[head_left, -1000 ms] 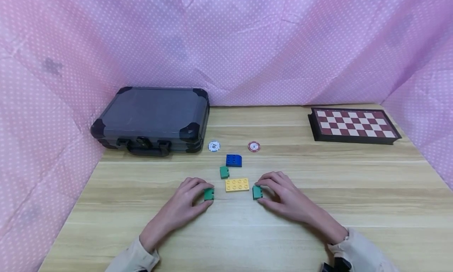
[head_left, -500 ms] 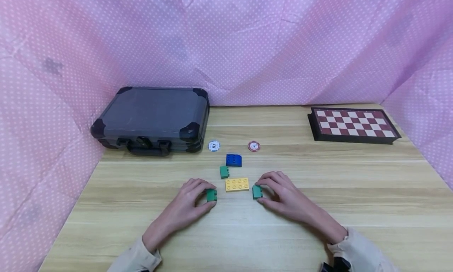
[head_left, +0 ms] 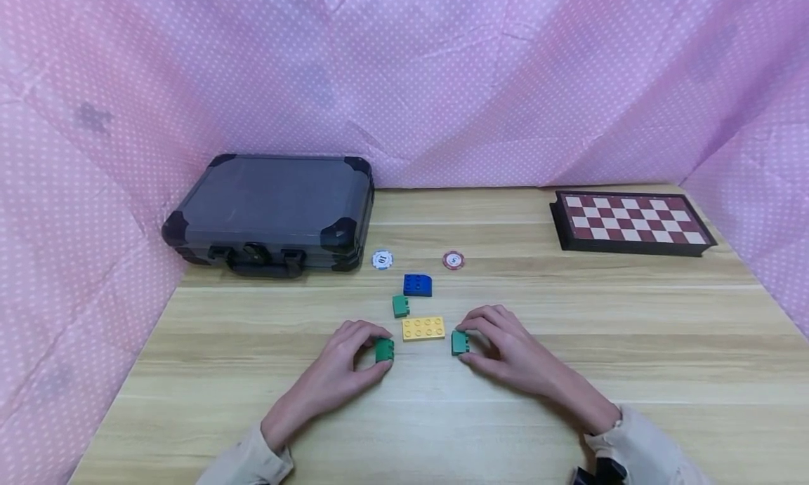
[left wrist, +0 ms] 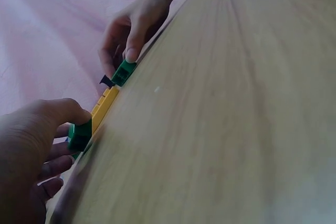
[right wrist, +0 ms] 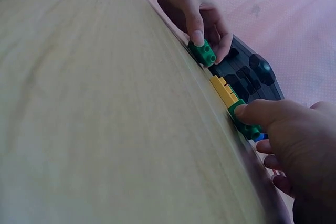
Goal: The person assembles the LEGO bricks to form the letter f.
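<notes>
On the wooden table my left hand (head_left: pixel 378 350) pinches a small green brick (head_left: pixel 385 349) between thumb and fingers, just left of a flat yellow plate (head_left: pixel 423 328). My right hand (head_left: pixel 466 342) pinches a second green brick (head_left: pixel 459 342) at the plate's right end. Both bricks rest on the table. In the left wrist view the left hand's brick (left wrist: pixel 80 136) sits close to the yellow plate (left wrist: pixel 105 106). The right wrist view shows the right hand's brick (right wrist: pixel 244 127) beside the plate (right wrist: pixel 224 92), with the other brick (right wrist: pixel 203 53) beyond.
A third green brick (head_left: pixel 400 306) and a blue brick (head_left: pixel 418 286) lie just behind the plate. Farther back are a white chip (head_left: pixel 382 260) and a red chip (head_left: pixel 453 260). A dark case (head_left: pixel 272 211) sits back left, a chessboard (head_left: pixel 632 222) back right. Pink cloth walls surround the table.
My left hand has slid its green brick to the right, closer to the yellow plate. The right hand and its brick have stayed in place.
</notes>
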Motion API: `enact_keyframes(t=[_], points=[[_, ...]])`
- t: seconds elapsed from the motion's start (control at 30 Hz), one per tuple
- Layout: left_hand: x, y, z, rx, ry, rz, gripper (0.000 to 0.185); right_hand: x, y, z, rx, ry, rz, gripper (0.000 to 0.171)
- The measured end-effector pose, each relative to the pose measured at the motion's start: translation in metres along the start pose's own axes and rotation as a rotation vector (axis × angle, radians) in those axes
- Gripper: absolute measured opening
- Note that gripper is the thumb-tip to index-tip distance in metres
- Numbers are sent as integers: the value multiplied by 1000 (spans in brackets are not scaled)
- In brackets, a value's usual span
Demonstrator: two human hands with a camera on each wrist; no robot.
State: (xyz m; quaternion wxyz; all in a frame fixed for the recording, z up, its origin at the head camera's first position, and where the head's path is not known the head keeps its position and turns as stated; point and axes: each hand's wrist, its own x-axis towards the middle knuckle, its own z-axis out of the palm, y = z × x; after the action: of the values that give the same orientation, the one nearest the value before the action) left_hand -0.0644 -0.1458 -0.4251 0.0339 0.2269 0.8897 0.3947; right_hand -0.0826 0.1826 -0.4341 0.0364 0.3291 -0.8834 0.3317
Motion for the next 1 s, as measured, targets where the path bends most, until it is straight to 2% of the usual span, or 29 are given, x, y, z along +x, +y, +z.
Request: enact_keyframes(t=[0.23,0.53,1.0], points=[[1,1,3,-12,-5,-1,38,0,-1,-1,5,-6,3,37],[1,3,8,-33,10,30,37,1,-2,-1,13,-13,11,38],[2,9,15,-64,-21,-33,38,2,-4,-2,17,-18,7,39]])
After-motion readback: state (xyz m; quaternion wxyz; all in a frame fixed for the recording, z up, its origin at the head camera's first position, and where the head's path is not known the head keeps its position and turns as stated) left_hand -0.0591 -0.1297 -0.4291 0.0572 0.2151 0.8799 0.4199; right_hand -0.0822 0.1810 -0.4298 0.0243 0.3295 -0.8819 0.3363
